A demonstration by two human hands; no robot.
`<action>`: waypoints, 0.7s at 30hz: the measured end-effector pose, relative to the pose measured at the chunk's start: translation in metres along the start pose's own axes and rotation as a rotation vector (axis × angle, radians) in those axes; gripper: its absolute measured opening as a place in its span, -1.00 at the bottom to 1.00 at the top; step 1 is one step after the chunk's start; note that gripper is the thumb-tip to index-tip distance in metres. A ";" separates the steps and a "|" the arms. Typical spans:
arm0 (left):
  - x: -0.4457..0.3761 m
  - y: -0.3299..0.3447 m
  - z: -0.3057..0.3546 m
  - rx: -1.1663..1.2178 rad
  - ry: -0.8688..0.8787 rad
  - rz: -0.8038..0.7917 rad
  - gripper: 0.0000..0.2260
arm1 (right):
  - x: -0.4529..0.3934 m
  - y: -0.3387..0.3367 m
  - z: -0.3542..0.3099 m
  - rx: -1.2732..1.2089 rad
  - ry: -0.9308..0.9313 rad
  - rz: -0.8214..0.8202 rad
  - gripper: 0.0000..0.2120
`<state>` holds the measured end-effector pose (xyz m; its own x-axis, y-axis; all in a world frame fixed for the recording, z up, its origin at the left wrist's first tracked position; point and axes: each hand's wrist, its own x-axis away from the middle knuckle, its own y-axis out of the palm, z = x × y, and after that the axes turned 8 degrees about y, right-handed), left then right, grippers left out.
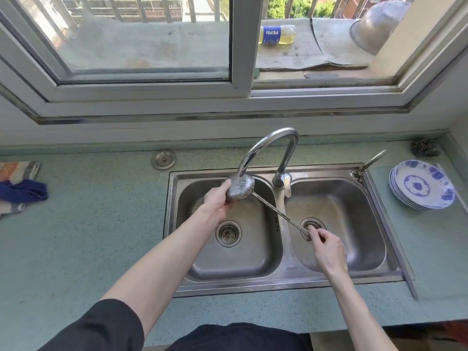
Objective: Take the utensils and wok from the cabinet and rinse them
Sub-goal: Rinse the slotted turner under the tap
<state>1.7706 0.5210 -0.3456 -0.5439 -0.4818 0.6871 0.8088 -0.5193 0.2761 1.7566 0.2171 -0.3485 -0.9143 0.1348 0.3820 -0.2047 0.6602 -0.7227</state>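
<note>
Under the tap: a ladle (240, 190) is held over the left basin, its bowl just below the spout of the tap (268, 153); whether water is running cannot be told.
Cloths (19, 188): heaped on the counter well left of the sink (395, 272); a round metal cap (164, 159) is set into the counter just behind the sink's left corner.
Left hand (215, 201): curled round the bowl of the ladle, thumb and fingers wrapped on its outside.
Left basin: nothing is seen in it but its drain strainer (228, 233).
Handling: the ladle is judged light and stiff, all metal, and likely slippery when wet; the thin shaft is best pinched near its end while the bowl is cupped, as is done now.
Right hand (326, 249): pinching the far end of the shaft over the right basin, fingers closed on it.
Right basin: only a drain is seen, partly hidden by the hand.
Plates (421, 186): a blue-and-white stack on the counter just right of the sink, fragile; a scourer (425, 147) lies behind it.
Wok: not in view.
</note>
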 end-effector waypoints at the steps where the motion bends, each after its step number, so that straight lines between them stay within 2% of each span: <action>1: 0.000 -0.001 0.001 0.029 -0.004 0.029 -0.88 | -0.001 0.000 0.000 0.000 -0.002 0.001 -0.60; 5: -0.002 -0.003 0.004 0.062 -0.029 0.075 -0.79 | -0.001 0.001 0.000 -0.006 -0.006 0.004 -0.60; 9: -0.002 -0.005 0.003 0.014 -0.054 -0.022 -0.95 | 0.001 0.001 -0.003 0.005 -0.014 -0.010 -0.63; 12: -0.002 -0.005 0.002 0.010 -0.066 -0.061 -0.90 | 0.002 0.001 -0.005 0.000 -0.029 -0.012 -0.64; 17: -0.011 -0.006 -0.002 0.059 -0.026 0.069 -0.91 | 0.001 0.004 -0.006 -0.016 -0.037 0.003 -0.64; 21: -0.011 -0.006 -0.002 0.077 -0.032 0.079 -0.93 | 0.000 0.006 -0.008 -0.011 -0.040 0.008 -0.64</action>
<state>1.7711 0.5286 -0.3561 -0.4715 -0.4952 0.7297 0.8641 -0.4247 0.2701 1.7583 0.2269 -0.3477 -0.9291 0.1112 0.3527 -0.1933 0.6671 -0.7195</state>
